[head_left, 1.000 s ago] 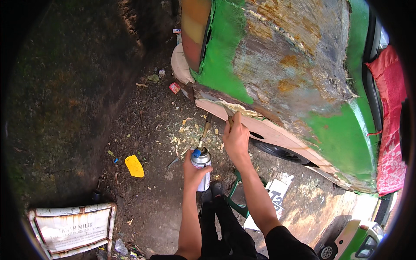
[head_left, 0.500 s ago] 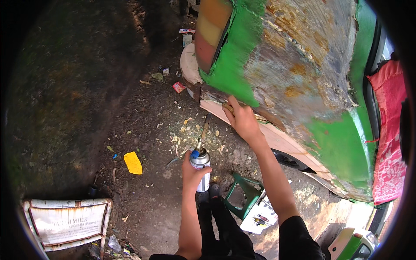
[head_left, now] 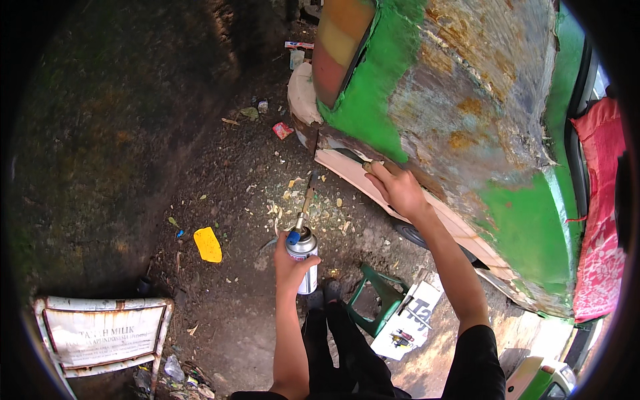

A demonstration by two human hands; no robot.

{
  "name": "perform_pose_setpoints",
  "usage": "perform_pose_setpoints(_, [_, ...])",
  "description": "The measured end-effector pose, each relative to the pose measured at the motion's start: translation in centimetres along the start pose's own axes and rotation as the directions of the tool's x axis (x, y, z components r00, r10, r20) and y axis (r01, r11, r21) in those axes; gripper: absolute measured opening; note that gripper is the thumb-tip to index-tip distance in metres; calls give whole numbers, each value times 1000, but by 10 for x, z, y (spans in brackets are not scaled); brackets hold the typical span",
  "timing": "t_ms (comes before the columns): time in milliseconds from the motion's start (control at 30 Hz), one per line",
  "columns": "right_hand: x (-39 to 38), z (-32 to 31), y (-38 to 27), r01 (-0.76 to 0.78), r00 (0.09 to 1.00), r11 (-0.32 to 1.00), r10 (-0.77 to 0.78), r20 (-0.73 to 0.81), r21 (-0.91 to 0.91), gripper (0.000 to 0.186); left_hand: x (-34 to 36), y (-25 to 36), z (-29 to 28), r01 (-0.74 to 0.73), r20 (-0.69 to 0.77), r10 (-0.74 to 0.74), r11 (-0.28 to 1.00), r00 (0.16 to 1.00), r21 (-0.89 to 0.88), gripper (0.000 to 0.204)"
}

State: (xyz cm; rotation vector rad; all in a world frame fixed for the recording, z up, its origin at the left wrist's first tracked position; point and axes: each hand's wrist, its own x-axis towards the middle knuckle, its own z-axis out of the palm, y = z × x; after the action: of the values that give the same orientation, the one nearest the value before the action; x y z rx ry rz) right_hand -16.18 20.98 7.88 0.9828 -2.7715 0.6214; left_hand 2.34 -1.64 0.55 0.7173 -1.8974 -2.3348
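My left hand [head_left: 291, 268] is wrapped round a silver gas canister [head_left: 303, 251] with a blow torch head [head_left: 306, 206] on it, its long nozzle pointing up and away from me. My right hand [head_left: 402, 195] grips the wooden handle [head_left: 368, 166] of a scraper. The scraper's dark blade [head_left: 348, 155] lies against the lower edge of a car body [head_left: 460, 113], just above its pale sill [head_left: 360, 175]. Green paint remains on parts of the body; other parts are bare, brown and rusty. No flame can be made out at the nozzle.
Paint flakes [head_left: 323, 210] litter the dirt below the sill. A green plastic stool [head_left: 373, 327] stands by my feet, beside a white board [head_left: 427, 297] with small tools. A rusty-framed sign [head_left: 103, 337] is at lower left; a yellow piece [head_left: 208, 245] lies nearer.
My right hand has drawn back rightward along the sill with the scraper, and more of the blade shows. The torch has shifted slightly left, away from the car. The view has moved a little.
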Motion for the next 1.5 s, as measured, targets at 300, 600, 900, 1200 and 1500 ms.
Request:
perform_pose_setpoints(300, [9,-16,2,92,996,995,-92,16,43,14,-5,-1,12,-12,36,11,999,999,32,53])
perform_pose_setpoints(600, [13,-19,6,-1,993,1000,2,121,-12,14,-7,-1,11,17,25,-16,1000,1000,-24,55])
perform_pose_setpoints(900, [14,-12,11,-77,984,997,79,161,-19,13,-5,0,16,15,26,-16,1000,1000,10,52])
perform_pose_setpoints(1200, [26,-3,-16,-157,983,987,160,93,-43,14,-4,-3,10,41,24,-41,999,999,14,53])
perform_pose_setpoints(1500, [16,20,-8,-221,975,975,222,33,-33,13,0,-7,5,-27,57,26,999,998,19,52])
